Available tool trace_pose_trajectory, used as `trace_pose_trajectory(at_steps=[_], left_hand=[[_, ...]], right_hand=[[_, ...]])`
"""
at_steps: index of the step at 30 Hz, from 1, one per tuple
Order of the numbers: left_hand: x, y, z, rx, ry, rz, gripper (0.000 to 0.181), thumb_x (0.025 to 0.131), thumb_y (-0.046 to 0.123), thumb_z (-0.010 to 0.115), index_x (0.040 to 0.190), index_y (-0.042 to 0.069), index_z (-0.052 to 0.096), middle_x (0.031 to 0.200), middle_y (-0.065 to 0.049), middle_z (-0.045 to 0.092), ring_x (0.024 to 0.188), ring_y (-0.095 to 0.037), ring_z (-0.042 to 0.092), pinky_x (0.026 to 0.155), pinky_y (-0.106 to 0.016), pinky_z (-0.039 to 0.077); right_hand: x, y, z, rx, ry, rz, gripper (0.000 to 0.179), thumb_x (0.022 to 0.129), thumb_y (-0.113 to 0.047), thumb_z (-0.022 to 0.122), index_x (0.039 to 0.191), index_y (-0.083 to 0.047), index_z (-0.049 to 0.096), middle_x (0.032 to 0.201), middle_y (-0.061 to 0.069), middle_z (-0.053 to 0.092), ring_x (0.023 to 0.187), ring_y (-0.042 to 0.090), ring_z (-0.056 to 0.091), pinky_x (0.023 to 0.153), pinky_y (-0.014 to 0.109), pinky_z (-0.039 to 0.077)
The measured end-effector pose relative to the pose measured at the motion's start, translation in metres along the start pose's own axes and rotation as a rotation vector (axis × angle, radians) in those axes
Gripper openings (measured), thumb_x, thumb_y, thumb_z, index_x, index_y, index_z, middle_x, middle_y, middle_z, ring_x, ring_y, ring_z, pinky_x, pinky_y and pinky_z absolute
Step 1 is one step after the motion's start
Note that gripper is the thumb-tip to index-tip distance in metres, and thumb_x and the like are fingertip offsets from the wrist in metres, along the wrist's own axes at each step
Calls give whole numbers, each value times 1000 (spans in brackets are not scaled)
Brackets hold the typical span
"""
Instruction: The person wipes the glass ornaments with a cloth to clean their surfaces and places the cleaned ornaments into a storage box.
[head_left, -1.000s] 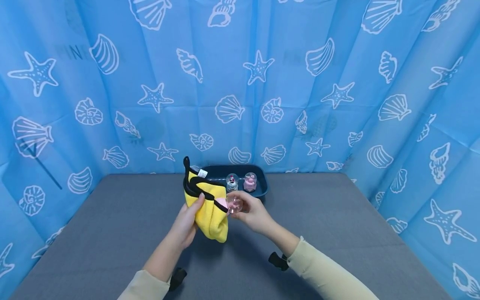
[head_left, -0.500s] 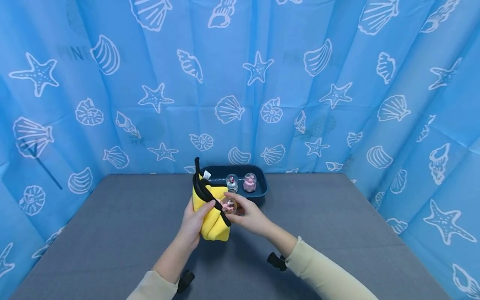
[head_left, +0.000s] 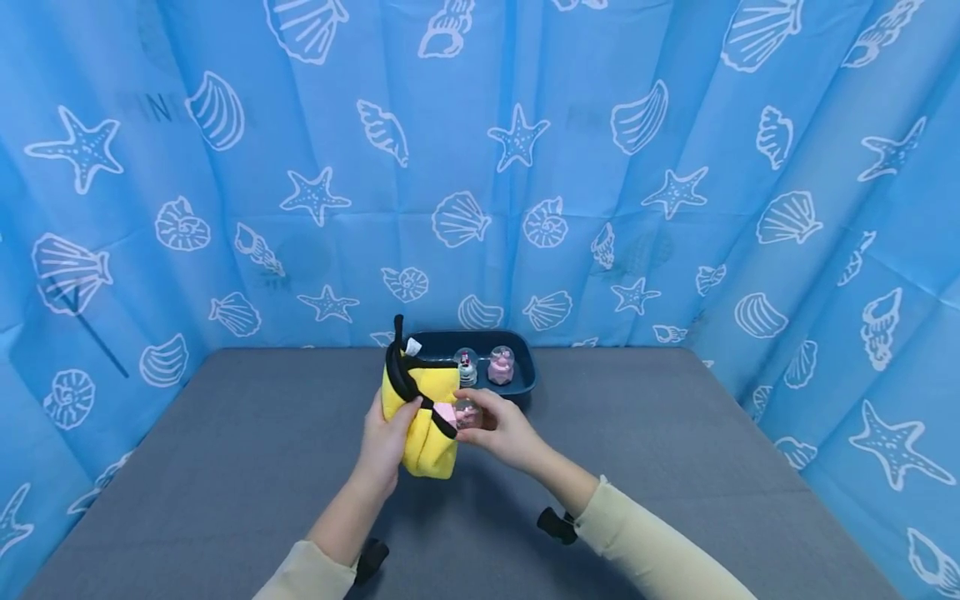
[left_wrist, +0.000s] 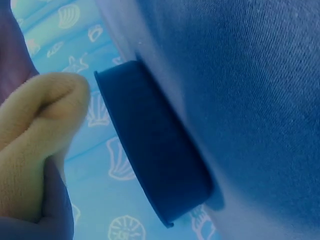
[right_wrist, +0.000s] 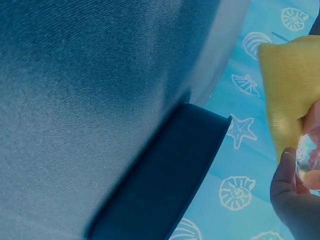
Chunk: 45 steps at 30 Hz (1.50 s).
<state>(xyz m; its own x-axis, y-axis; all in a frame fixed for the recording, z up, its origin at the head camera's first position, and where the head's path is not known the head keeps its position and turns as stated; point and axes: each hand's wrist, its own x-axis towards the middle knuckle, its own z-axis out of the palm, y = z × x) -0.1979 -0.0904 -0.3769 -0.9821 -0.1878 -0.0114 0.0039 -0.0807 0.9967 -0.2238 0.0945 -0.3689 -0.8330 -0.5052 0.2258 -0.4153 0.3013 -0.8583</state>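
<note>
My left hand [head_left: 385,442] grips a folded yellow cloth [head_left: 431,450] with black edging, thumb on top. In the left wrist view the cloth [left_wrist: 25,145] bulges between the fingers. With its fingertips my right hand [head_left: 504,429] pinches a small snow globe [head_left: 469,414], clear dome towards the palm. The globe's pink base touches the cloth's edge. At the right border of the right wrist view, the dome [right_wrist: 306,152] shows in part beside the cloth [right_wrist: 290,75].
Behind the hands, a dark blue tray [head_left: 531,367] stands on the grey table [head_left: 637,450]. Inside it are a clear snow globe [head_left: 466,367] and a pink one [head_left: 501,365]. A blue shell-print curtain [head_left: 570,167] hangs behind the table and along its sides.
The left hand and cloth have moved right from a second ago. The globe was pressed into the cloth half a second ago; now it has shifted slightly right and its pink base shows.
</note>
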Motion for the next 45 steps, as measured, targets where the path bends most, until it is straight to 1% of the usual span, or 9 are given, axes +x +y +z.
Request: trace_pose_trajectory(at_steps=[3, 7, 15, 19, 23, 28, 34, 40, 45], left_hand=[[3, 0, -5, -78, 0, -9, 42, 98, 16, 57, 134, 4, 40, 111, -11, 52, 97, -20, 54, 84, -31, 46], [4, 3, -9, -145, -65, -25, 42, 97, 20, 59, 129, 3, 39, 104, -6, 51, 93, -16, 54, 83, -27, 46], [0, 0, -2, 38, -198, 30, 66, 88, 19, 71, 139, 9, 30, 114, -13, 51, 101, -27, 53, 88, -38, 46], [-1, -4, 2, 69, -167, 77, 66, 87, 15, 73, 138, 7, 33, 113, -15, 52, 99, -28, 55, 84, -37, 49], [-3, -3, 1, 92, -74, 88, 53, 91, 14, 68, 133, 1, 39, 107, -15, 54, 94, -25, 57, 79, -33, 50], [-1, 2, -9, 3, -20, 39, 41, 93, 12, 64, 126, -1, 43, 100, -10, 54, 87, -18, 57, 75, -27, 49], [-1, 4, -14, -90, -119, 51, 37, 95, 15, 63, 121, 0, 41, 95, -6, 54, 84, -14, 59, 74, -25, 51], [-3, 2, -9, 47, -216, 113, 54, 90, 12, 70, 132, 4, 37, 105, -13, 55, 91, -22, 59, 80, -31, 50], [-3, 3, -7, 105, -186, 94, 59, 89, 12, 71, 136, 5, 37, 108, -14, 54, 94, -26, 56, 80, -33, 48]], right_hand=[[-2, 1, -2, 18, 7, -25, 47, 88, -4, 70, 132, 1, 54, 103, 14, 61, 83, 19, 56, 72, 22, 50], [-3, 2, -4, -9, 52, -72, 48, 86, -1, 72, 131, 1, 55, 111, 17, 62, 85, 22, 55, 73, 24, 50], [0, 1, 5, -81, 146, -140, 49, 82, 13, 68, 129, 4, 56, 120, 18, 60, 89, 27, 59, 73, 26, 51], [0, -1, 8, -111, 143, -145, 51, 81, 15, 67, 130, 4, 55, 121, 18, 61, 91, 28, 59, 76, 31, 53], [-1, 1, 7, -128, 124, -109, 50, 83, 11, 69, 131, 2, 55, 112, 16, 63, 86, 24, 57, 74, 32, 53], [-2, 3, 0, 119, 71, 57, 50, 90, -3, 67, 136, 3, 50, 111, 15, 61, 86, 18, 56, 76, 28, 53], [-3, 0, -6, 544, 46, 227, 50, 100, -12, 52, 142, 8, 34, 108, 10, 57, 87, 13, 60, 76, 25, 50], [-2, 2, -4, 541, 17, 236, 47, 99, -14, 52, 138, 9, 38, 95, 2, 58, 85, 13, 60, 75, 24, 49], [-3, 5, -5, 499, -35, 200, 45, 100, -18, 53, 135, 8, 43, 98, 2, 60, 84, 14, 60, 76, 26, 50]])
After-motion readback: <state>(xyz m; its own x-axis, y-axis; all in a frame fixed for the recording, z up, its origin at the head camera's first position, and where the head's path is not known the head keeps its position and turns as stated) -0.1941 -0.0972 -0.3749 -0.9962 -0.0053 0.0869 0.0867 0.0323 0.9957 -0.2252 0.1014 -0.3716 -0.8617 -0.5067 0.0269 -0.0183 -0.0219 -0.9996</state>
